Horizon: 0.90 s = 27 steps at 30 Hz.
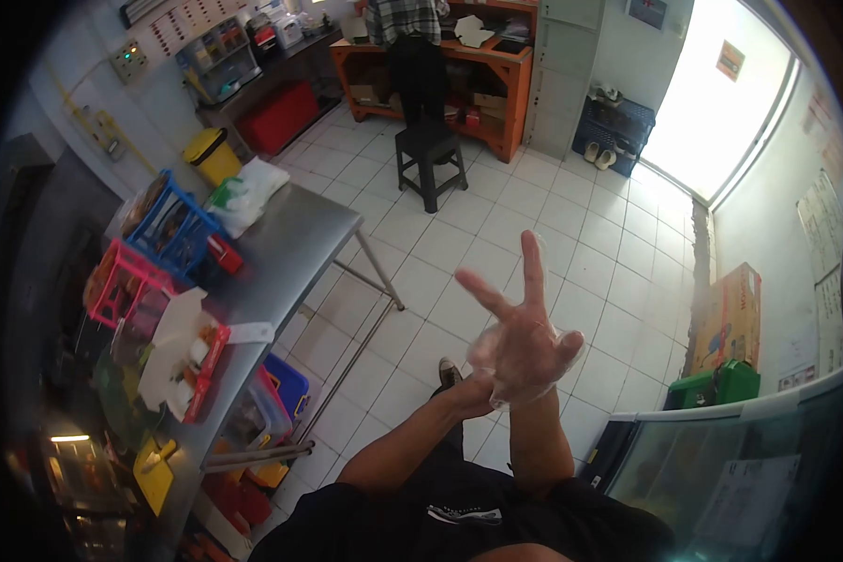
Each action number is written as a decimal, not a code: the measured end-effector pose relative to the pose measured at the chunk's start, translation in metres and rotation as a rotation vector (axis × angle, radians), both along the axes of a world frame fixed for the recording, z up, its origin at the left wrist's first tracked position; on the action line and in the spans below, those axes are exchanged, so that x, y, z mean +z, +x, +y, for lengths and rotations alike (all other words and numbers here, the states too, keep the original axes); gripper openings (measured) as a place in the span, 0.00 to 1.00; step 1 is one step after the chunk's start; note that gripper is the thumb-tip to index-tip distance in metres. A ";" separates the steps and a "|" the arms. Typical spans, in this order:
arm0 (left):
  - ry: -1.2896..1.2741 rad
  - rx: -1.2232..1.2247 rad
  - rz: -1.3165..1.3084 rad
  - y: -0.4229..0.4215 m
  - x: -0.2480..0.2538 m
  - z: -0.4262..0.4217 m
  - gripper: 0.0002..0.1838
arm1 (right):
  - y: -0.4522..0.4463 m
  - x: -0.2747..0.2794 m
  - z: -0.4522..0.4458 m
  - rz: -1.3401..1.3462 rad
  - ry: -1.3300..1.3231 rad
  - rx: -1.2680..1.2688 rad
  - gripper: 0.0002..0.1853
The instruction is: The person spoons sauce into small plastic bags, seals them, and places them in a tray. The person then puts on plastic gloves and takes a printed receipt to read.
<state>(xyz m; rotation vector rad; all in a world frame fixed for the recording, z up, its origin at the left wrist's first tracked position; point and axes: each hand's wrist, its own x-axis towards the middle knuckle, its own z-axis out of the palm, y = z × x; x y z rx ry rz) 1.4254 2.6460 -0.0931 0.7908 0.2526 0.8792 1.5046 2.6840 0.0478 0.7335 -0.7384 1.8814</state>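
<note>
My right hand (529,347) is raised in front of me, its fingers spread. A thin clear plastic glove (571,356) sits loosely around it, bunched near the palm and wrist. My left hand (476,393) is at the right wrist, gripping the cuff side of the glove. Its fingertips are partly hidden behind the right hand and the plastic.
On the left, a steel table (314,229) bears an open food box (173,347), a blue basket (173,229), a pink basket (126,281) and a yellow board (155,478). A black stool (429,145) stands ahead, near a person (412,70) at an orange counter (515,89). A glass-topped freezer (712,468) is right.
</note>
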 end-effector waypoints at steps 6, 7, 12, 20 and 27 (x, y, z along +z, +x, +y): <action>0.286 -0.440 0.198 0.045 -0.003 0.201 0.29 | 0.063 -0.032 0.140 -0.469 0.030 -0.150 0.51; 0.329 -0.501 0.205 0.058 0.005 0.232 0.29 | 0.075 -0.033 0.156 -0.530 0.012 -0.242 0.47; 0.408 -0.637 0.179 0.109 0.030 0.359 0.28 | 0.102 -0.048 0.247 -0.522 0.020 -0.629 0.26; 0.446 -0.445 0.571 0.145 -0.132 0.574 0.23 | 0.153 -0.036 0.458 -0.771 -0.111 -0.680 0.22; -0.317 -0.081 2.084 -0.155 -0.300 0.687 0.21 | 0.153 -0.040 0.710 -0.768 -0.174 -0.439 0.42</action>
